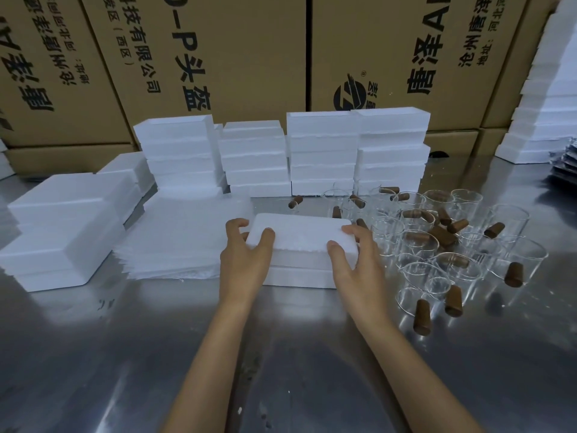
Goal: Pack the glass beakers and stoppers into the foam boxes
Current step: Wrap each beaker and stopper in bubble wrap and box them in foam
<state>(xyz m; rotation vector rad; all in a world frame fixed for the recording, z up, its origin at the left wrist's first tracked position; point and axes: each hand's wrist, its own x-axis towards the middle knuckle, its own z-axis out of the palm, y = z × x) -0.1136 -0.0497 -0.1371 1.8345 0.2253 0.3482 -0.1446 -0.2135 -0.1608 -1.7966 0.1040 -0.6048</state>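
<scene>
A white foam box point(299, 235) sits closed on the metal table point(281, 354), its lid on top of the lower half. My left hand point(245, 260) grips the lid's left end, thumb on top and fingers curled behind. My right hand point(352, 254) grips the lid's right end the same way. To the right stand several clear glass beakers point(437, 267), some upright and some holding brown stoppers point(421, 312). More stoppers lie loose among them.
Stacks of white foam boxes point(321, 151) line the back of the table. Thin foam sheets point(178, 242) and more foam boxes point(62, 232) lie on the left. Large cardboard cartons point(249, 51) form a wall behind. Another foam stack point(546, 104) rises at far right.
</scene>
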